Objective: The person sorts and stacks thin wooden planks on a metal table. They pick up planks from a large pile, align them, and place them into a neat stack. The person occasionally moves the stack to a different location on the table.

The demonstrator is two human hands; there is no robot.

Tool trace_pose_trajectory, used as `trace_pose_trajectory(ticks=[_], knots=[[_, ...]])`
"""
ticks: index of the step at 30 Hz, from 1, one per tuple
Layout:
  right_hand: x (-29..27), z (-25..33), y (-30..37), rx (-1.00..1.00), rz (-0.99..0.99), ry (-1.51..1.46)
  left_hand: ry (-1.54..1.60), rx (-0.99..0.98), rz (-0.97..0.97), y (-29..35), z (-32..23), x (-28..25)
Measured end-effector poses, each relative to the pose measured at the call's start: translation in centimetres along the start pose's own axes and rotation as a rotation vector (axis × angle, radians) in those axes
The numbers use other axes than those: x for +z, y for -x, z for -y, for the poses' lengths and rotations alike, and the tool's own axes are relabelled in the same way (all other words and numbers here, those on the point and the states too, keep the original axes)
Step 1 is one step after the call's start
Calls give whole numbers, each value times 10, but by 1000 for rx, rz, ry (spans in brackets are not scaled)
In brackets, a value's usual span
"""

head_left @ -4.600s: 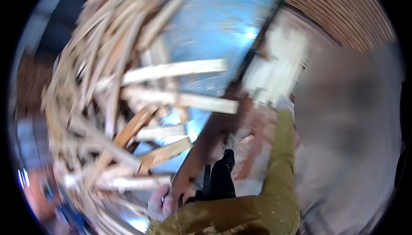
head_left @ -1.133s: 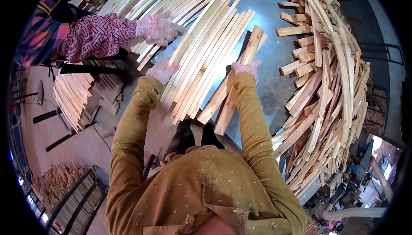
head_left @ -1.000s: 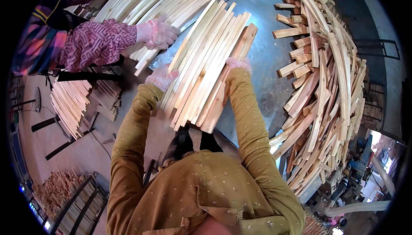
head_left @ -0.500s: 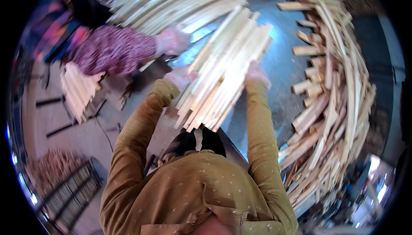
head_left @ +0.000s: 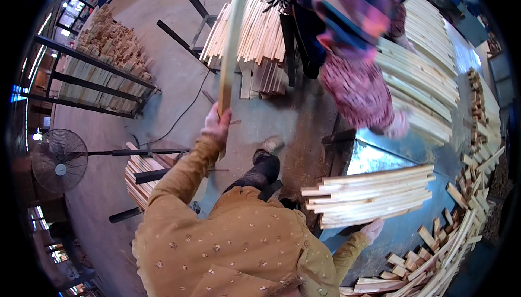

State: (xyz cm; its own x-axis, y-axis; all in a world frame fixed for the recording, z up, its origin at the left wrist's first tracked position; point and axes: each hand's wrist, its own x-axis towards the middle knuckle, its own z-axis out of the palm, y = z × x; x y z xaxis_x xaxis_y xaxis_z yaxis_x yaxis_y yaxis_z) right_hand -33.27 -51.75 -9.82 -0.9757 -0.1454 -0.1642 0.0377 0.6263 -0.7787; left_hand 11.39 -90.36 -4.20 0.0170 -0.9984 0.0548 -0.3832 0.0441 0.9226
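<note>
My left hand [head_left: 217, 123], closed, grips a long pale wooden strip [head_left: 230, 53] low on its length. The strip stands nearly upright in the view, above the floor and away from the table. My right hand [head_left: 373, 231] touches the near edge of a layer of wooden strips [head_left: 369, 195] side by side on the metal table [head_left: 374, 158]. Its fingers look stretched out along the edge strip. The strips' ends are uneven on the left side.
A co-worker in a pink knitted sleeve [head_left: 358, 93] reaches over more strips [head_left: 418, 91]. Offcuts [head_left: 434, 237] line the table's right side. Strips fill a stand [head_left: 249, 34]; a black-railed rack [head_left: 97, 74] holds wood. A fan [head_left: 59, 161] stands left, a cable [head_left: 190, 107] on the floor.
The view has swung left. Both hands held the sides of the strip layer; it now lies on the table. My left hand has left it and lifted a single strip away to the left.
</note>
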Motion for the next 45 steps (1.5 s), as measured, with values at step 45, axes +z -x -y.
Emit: trace_pose_trajectory(ticks=[45], knots=[[15,-13,24,27,-81,377,-212,533,1343,125,-151,257]])
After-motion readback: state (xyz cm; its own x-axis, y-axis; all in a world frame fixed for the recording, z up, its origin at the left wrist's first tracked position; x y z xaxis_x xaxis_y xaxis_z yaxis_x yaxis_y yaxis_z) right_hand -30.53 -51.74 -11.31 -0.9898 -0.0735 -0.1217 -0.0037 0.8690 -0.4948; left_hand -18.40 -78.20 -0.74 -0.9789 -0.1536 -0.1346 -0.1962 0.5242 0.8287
